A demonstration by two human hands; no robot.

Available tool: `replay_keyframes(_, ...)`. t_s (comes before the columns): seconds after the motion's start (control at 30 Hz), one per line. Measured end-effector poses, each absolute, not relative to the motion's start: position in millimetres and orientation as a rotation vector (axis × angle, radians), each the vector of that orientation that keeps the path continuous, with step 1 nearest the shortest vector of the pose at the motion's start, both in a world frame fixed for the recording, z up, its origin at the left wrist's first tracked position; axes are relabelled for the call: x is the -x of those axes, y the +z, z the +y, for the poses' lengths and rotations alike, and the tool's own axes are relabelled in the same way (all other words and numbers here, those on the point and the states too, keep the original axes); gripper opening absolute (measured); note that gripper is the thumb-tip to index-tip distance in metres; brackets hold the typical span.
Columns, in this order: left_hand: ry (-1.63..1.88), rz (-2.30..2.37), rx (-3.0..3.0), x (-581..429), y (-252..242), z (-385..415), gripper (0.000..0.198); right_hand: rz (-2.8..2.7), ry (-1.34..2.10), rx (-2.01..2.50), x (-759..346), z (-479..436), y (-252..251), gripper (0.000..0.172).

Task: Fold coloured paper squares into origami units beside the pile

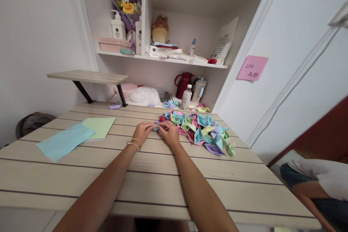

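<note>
Both my hands meet at the middle of the wooden table (152, 174). My left hand (142, 131), with bracelets on the wrist, and my right hand (170, 133) pinch a small folded piece of paper (158, 127), purple-blue in colour, between their fingertips. Just to the right of my right hand lies a pile of folded paper shapes (202, 132) in teal, green, pink, purple and yellow. Flat sheets of coloured paper (77, 135), light blue and green on top, lie to the left of my left hand.
A raised wooden shelf (87, 77) stands at the back left. Behind the pile are a red jug (183, 84), a bottle (186, 96), a cup (199, 90) and more folded papers. Wall shelves hold bottles and boxes. Another person (320, 185) sits at lower right.
</note>
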State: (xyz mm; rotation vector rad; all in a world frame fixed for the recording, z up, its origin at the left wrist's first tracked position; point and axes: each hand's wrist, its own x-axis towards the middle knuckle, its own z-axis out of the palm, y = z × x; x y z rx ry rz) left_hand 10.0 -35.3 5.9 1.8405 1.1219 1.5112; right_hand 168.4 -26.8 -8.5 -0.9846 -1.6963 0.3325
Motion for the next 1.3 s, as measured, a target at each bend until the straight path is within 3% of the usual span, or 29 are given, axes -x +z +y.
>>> replay_keyframes(0.53,1.467,1.16,-1.99,-7.4,2.8,-32.8,0.013,-1.738,0.397,1.048,-166.9,-30.1,-5.8,0.005)
replay_keyframes(1.0,1.499,0.983,-1.252,-9.7,-1.8,-25.8,0.031,-1.63,0.652,0.896,-166.7,-22.5,-9.8,0.008)
replay_keyframes(1.3,1.301,0.827,-1.097,-12.6,-1.4,-29.8,0.04,-1.487,0.639,0.896,-169.6,-20.3,-9.6,0.011)
